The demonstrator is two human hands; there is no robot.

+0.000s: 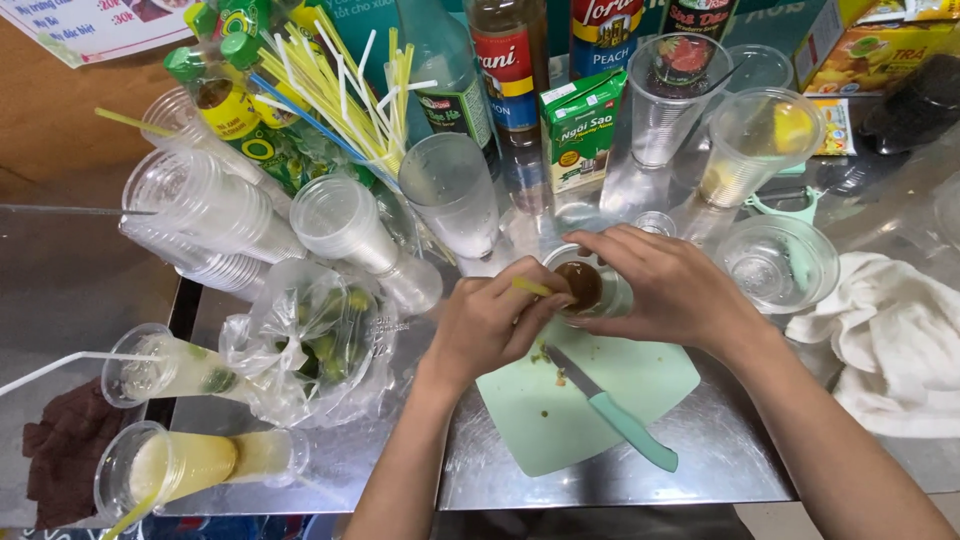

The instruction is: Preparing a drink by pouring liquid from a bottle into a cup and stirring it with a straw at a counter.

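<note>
In the head view, my right hand (665, 285) is closed around a small clear cup (588, 288) with brown liquid inside, and it keeps the cup upright. The cup stands at the 12 o'clock edge of the pale green cutting board (590, 395). My left hand (490, 320) comes from 9 o'clock of the cup and pinches a yellow straw (530, 287) between thumb and fingers, its tip just at the cup's rim.

A knife (615, 410) with a green handle lies on the board, at 6 o'clock from the cup. A plastic bag of small green citrus (320, 340) sits at 9 o'clock of my left hand, and a white cloth (880, 345) at 3 o'clock of my right.

I think it is best to hold the cup firmly and level, and to guide the straw slowly to the middle, so nothing spills.
</note>
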